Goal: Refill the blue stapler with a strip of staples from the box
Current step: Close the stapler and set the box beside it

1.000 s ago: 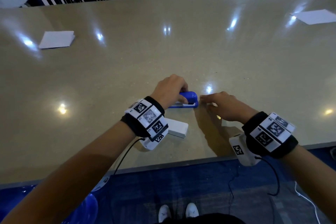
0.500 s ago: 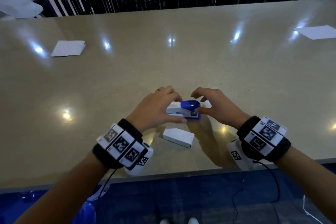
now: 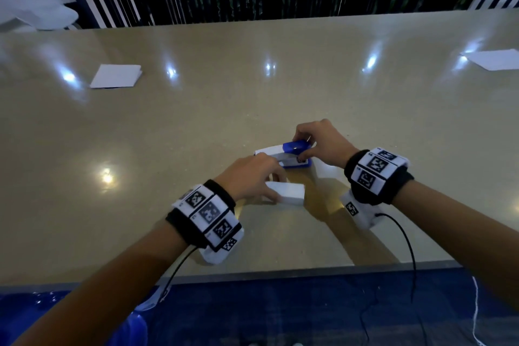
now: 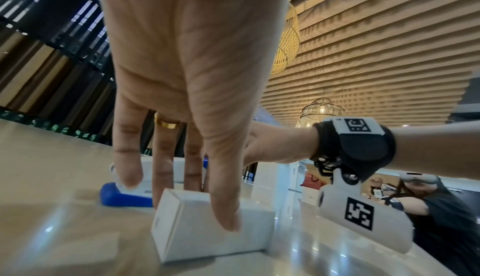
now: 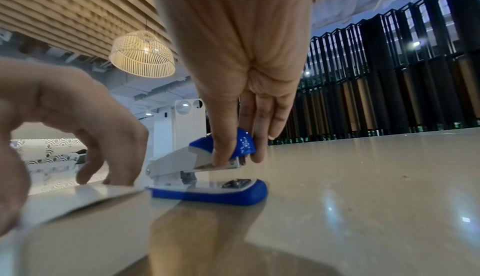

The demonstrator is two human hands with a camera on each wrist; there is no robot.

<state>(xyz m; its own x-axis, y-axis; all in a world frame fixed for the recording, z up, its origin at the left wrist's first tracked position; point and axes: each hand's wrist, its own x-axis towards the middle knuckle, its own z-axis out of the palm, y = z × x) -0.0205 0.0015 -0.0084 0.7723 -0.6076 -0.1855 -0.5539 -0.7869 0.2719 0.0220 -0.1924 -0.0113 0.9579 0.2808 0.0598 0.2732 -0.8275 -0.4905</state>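
Note:
The blue and white stapler (image 3: pixel 292 154) lies on the beige table (image 3: pixel 252 98) in front of me. My right hand (image 3: pixel 302 146) pinches its blue front cap between thumb and fingers. In the right wrist view the stapler (image 5: pixel 207 178) has its top arm raised off the blue base, with my right hand (image 5: pixel 239 157) on the cap. The small white staple box (image 3: pixel 290 194) sits closed just in front of the stapler. My left hand (image 3: pixel 276 188) holds it, thumb on the near side and fingers behind. In the left wrist view my left hand (image 4: pixel 192 208) straddles the box (image 4: pixel 202 233).
A stack of white paper (image 3: pixel 115 76) lies far left on the table and another sheet (image 3: pixel 494 59) far right. The table's front edge (image 3: pixel 280 272) runs just behind my wrists. Another person (image 4: pixel 441 208) sits off to the right.
My left hand has left the stapler and come back onto the staple box. My right hand has closed on the stapler's blue cap, and the stapler has shifted slightly right.

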